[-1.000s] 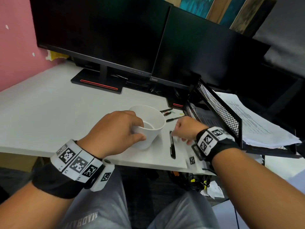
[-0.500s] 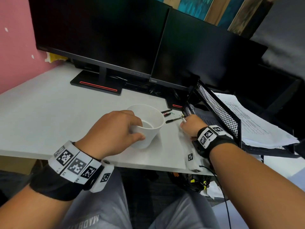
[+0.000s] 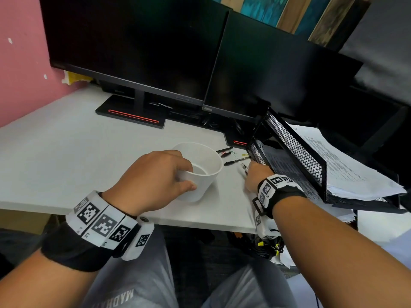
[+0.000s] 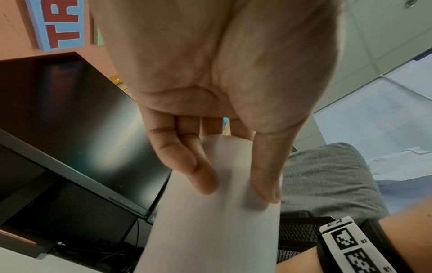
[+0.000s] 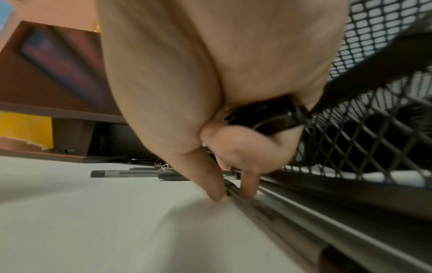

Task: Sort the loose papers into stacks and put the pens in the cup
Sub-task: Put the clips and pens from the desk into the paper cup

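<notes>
A white cup (image 3: 205, 165) stands upright near the desk's front edge, and my left hand (image 3: 184, 176) grips its near wall, fingers and thumb wrapped round it; the left wrist view shows the same grip (image 4: 233, 186) on the cup (image 4: 210, 230). My right hand (image 3: 251, 172) is down at the foot of the black mesh tray (image 3: 293, 147). In the right wrist view it (image 5: 231, 194) keeps a black pen (image 5: 268, 120) curled in the palm while thumb and finger pinch a second pen (image 5: 250, 206) lying on the desk. Another black pen (image 3: 236, 161) and two short pens (image 3: 224, 151) lie behind the cup.
A stack of printed papers (image 3: 347, 167) sits in the mesh tray at the right. Two dark monitors (image 3: 138, 45) stand behind, their bases on the white desk (image 3: 66, 147). Small paper clips (image 3: 244, 154) lie near the pens.
My right hand picked up the black pen that lay in front of it, then moved back and right to the tray's foot. The left hand stayed on the cup.
</notes>
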